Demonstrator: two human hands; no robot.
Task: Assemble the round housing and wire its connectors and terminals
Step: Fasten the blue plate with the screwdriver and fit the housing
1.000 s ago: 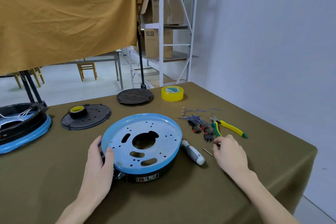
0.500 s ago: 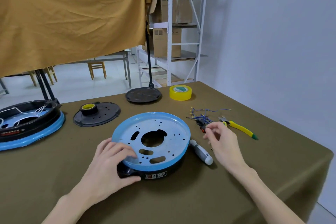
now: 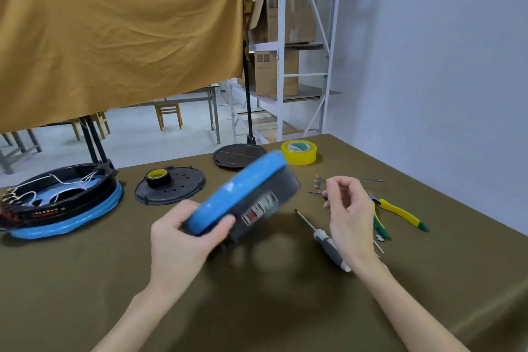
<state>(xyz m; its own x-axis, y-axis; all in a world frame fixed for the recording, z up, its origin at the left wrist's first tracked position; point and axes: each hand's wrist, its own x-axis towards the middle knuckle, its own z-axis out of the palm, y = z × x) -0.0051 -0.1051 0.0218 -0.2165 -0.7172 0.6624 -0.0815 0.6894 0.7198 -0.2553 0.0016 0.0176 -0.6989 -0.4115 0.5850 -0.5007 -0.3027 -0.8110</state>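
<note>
The round housing (image 3: 243, 194), black with a blue-wrapped rim and a label on its side, is tilted up on edge above the table and blurred. My left hand (image 3: 183, 240) grips its near rim, thumb over the blue edge. To its right, my right hand (image 3: 348, 214) is raised with curled fingers, pinching thin blue wires (image 3: 318, 184) whose yellow terminal ends stick out to the left of the fingertips. The dark connectors are hidden behind this hand.
A screwdriver (image 3: 328, 243) lies under my right wrist, with yellow-handled pliers (image 3: 400, 211) and green cutters (image 3: 380, 226) further right. Yellow tape (image 3: 298, 151), a stand base (image 3: 237, 156), a black lid (image 3: 177, 188) and a second wired housing (image 3: 57, 203) sit behind and left.
My left hand has lifted and tipped the housing up from lying flat on the table. My right hand has risen from the connector pile, taking the wires with it.
</note>
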